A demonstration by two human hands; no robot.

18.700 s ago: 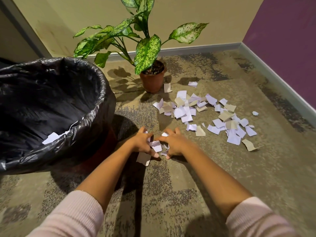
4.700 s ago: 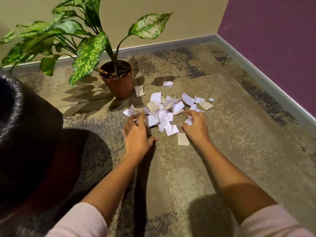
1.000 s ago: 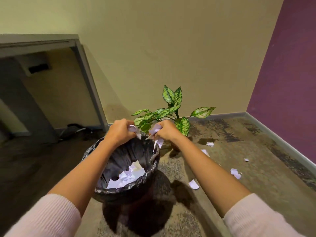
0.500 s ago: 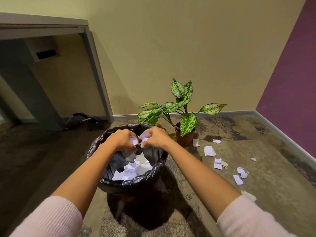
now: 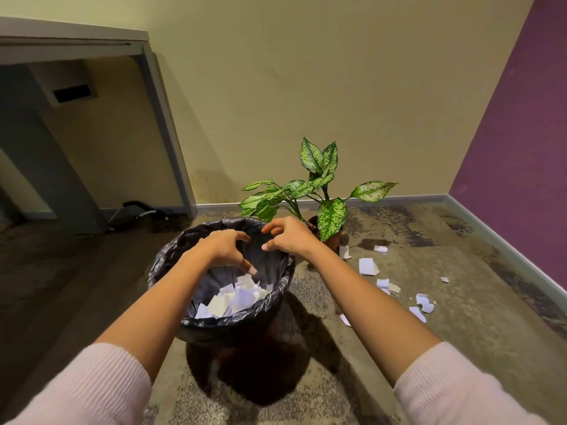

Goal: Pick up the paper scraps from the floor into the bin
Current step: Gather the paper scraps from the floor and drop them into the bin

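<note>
Warm, yellowish indoor light, moderate, source out of frame. A heavy dark shadow pools on the floor (image 5: pixel 460 302) at the near side of the bin (image 5: pixel 285 280). Space under the table (image 5: pixel 73 41), far left, is dim and detail is lost. Bin liner shows a faint sheen, no hard glare. Plant (image 5: pixel 331 216) and scraps (image 5: pixel 368 266) are fairly sharp; left hand (image 5: pixel 224 248) and right hand (image 5: pixel 288 236) slightly soft. Wide-angle bend: table leg and wall corner lean, and sleeves (image 5: pixel 92 384) are stretched and blurred at the bottom corners.
</note>
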